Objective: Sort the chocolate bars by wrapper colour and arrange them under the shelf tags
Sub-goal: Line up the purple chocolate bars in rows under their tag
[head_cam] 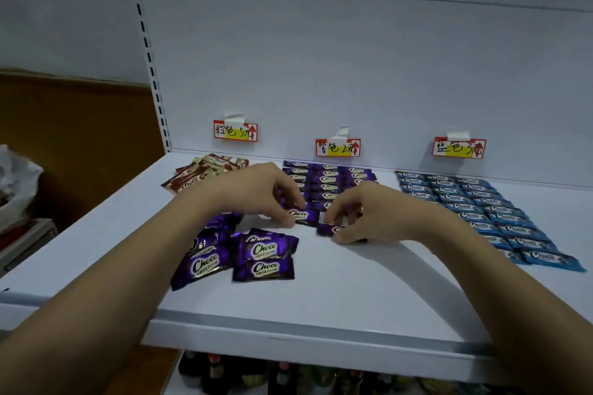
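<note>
Purple bar pinched by left hand, beside right hand.

We face a white shelf with a pale back panel and a slotted upright at its left edge. Left of it we see a brown wall panel under grey wall; the light is dim.

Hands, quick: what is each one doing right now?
Left hand: fingers pinch a purple bar on the shelf.
Right hand: fingers pinch another purple bar beside it.
</note>
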